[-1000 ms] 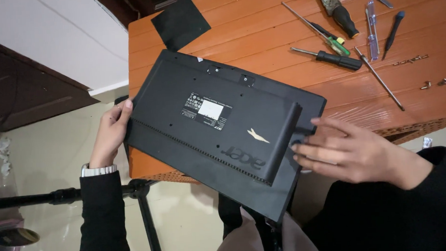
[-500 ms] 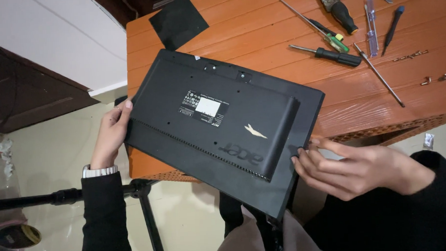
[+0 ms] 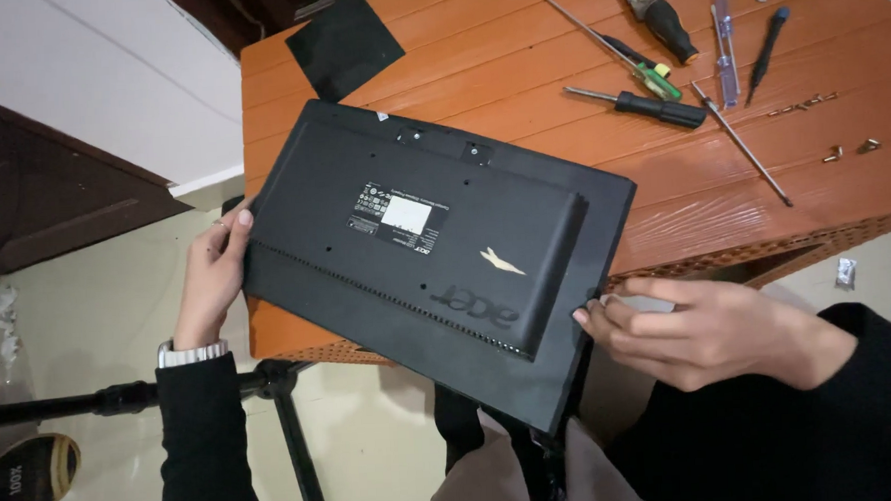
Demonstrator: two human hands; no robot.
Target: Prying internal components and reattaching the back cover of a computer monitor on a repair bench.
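- The black monitor (image 3: 436,251) lies face down, its back cover upward, half on the orange table (image 3: 518,67) and half overhanging the table's near edge toward the person's lap; it sits tilted, one corner pointing to about 11 o'clock and the opposite one to about 5 o'clock.
- The left hand (image 3: 211,276) is at the monitor's 9 o'clock edge. Its fingers are loosely curled round that edge with the thumb laid against the rim, so it grips the casing rather than resting flat on it; a striped cuff shows at the wrist below a dark sleeve.
- The right hand (image 3: 699,330) is at the monitor's 4 o'clock edge. It is half closed: the fingertips (image 3: 591,314) bend inward and press on the side of the casing near the corner, and the palm stays off the cover. Something pale shows just above the knuckles, but I cannot tell what it is.
- A white label (image 3: 404,214) sits on the raised middle of the back cover.
- At 12 o'clock from the monitor a flat black square sheet (image 3: 344,44) lies on the table, near the cover's far corner.
- At 1 to 2 o'clock, well apart from both hands, lie several screwdrivers (image 3: 650,106), and at 3 o'clock near the table's right edge two small brass screws (image 3: 852,149).
- At 7 o'clock, on the floor, stands a black tripod (image 3: 271,388).
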